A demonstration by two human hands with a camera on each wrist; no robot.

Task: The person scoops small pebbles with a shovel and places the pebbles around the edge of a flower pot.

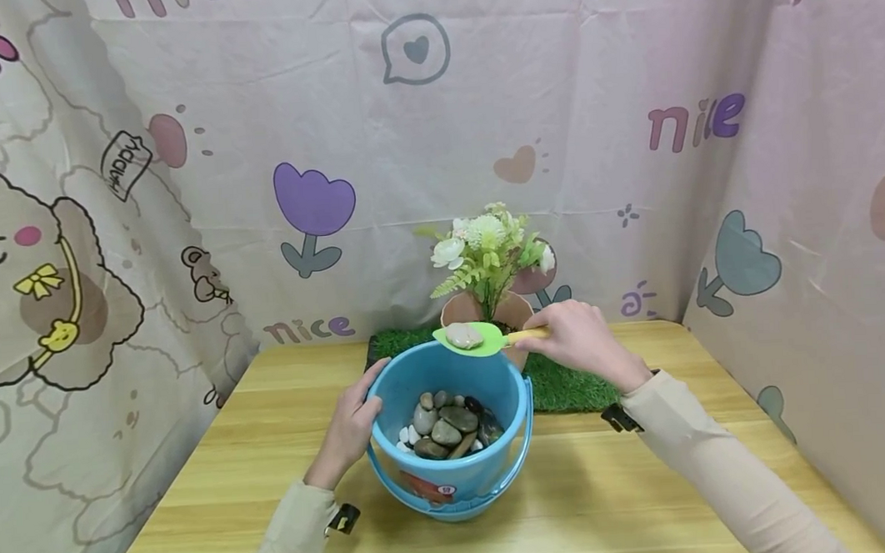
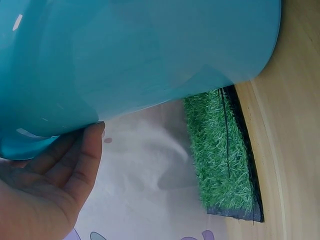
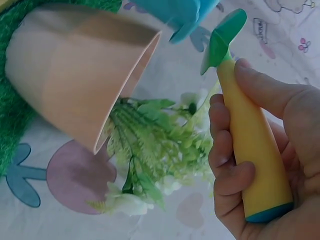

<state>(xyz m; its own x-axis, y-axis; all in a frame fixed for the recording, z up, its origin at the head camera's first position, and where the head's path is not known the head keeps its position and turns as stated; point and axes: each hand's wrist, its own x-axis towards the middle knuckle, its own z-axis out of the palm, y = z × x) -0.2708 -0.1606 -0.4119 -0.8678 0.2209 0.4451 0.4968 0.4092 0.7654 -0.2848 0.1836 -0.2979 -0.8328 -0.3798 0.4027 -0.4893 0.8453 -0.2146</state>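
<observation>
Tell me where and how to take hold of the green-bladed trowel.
Its thick yellow handle looks best, approached from the right as the right hand does: the handle points that way, while the green blade carries a stone, so keeping it level seems wise.

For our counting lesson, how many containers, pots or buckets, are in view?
2: the blue bucket on the wooden table, and the flowerpot behind it on the green mat.

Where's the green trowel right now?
In the head view, the green trowel is just right of centre, held up in the right hand, seen against the far rim of the blue bucket, carrying a pale stone.
</observation>
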